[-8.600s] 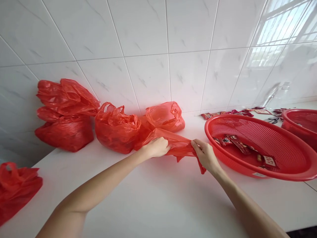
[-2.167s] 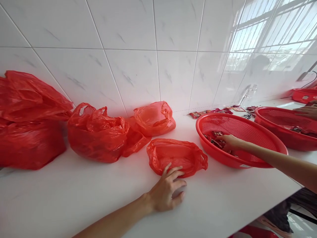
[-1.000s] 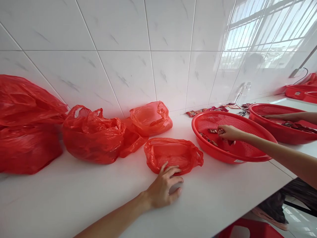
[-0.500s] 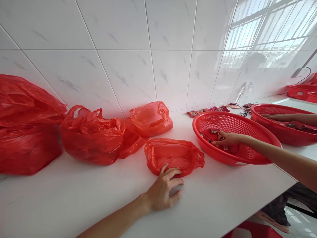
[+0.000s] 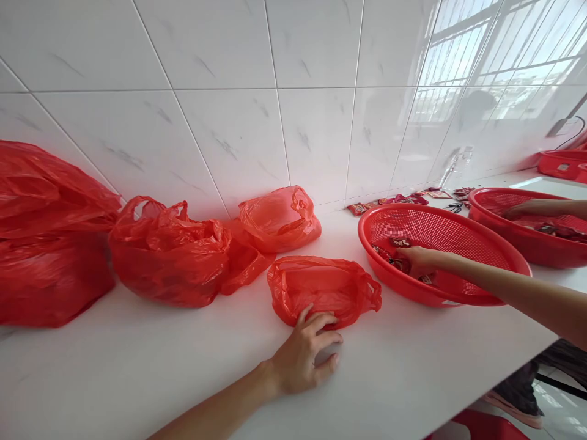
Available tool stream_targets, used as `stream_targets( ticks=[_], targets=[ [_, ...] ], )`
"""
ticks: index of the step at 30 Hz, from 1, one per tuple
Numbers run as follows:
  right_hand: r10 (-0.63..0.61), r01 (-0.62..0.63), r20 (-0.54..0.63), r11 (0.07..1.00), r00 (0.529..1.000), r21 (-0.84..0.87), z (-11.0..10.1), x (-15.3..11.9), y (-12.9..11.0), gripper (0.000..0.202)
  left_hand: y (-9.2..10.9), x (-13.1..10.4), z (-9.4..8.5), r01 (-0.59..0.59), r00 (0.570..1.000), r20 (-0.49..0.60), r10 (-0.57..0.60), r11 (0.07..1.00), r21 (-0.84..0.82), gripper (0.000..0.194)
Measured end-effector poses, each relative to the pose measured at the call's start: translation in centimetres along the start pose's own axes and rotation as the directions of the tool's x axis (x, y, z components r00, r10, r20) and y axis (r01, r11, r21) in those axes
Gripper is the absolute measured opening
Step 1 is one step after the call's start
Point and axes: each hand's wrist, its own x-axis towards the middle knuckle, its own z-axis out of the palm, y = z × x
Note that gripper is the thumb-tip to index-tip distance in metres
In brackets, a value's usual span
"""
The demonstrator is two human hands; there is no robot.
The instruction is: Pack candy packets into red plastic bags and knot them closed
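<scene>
My left hand [image 5: 309,354] rests on the white counter with its fingers spread, the fingertips touching the near rim of an opened red plastic bag [image 5: 321,284]. No contents can be made out through the bag's mouth. Inside the red mesh basket [image 5: 481,244] on the right, my right hand [image 5: 420,261] reaches down with curled fingers. A small red packet [image 5: 402,264] is at those fingers, whose tips are partly hidden. Close by in the basket lie another dark red packet [image 5: 400,242] and a few more.
A filled red bag [image 5: 169,263], a larger red bag [image 5: 50,281] and a slack red bag [image 5: 279,220] stand along the tiled wall. Loose packets [image 5: 362,209] and black scissors [image 5: 454,208] lie behind the basket. Another person's hand [image 5: 527,209] is in a second red basket [image 5: 518,244].
My right hand has turned and pushed lower among the packets in the basket. The other person's hand has shifted in their basket. My left hand stays at the bag's rim.
</scene>
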Motion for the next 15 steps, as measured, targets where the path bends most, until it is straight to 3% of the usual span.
stream_targets(
  ticks=[6, 10, 15],
  targets=[
    [-0.034, 0.039, -0.058, 0.996, 0.998, 0.077, -0.2, -1.0, -1.6, 0.034, 0.0, 0.0, 0.0, -0.001, 1.0, -0.004, 0.001, 0.999, 0.032, 0.023],
    [-0.064, 0.083, -0.117, 0.983, 0.991, 0.165, -1.7, -1.2, -1.9, 0.013, -0.1, 0.0, 0.0, -0.012, 1.0, -0.006, 0.012, 0.998, 0.059, 0.022],
    [-0.117, 0.172, -0.168, 0.918, 0.979, 0.359, -2.4, -1.3, -3.5, 0.016, -0.1, 0.0, 0.0, 0.0, 1.0, -0.008, 0.001, 0.998, 0.055, 0.022]
  ],
)
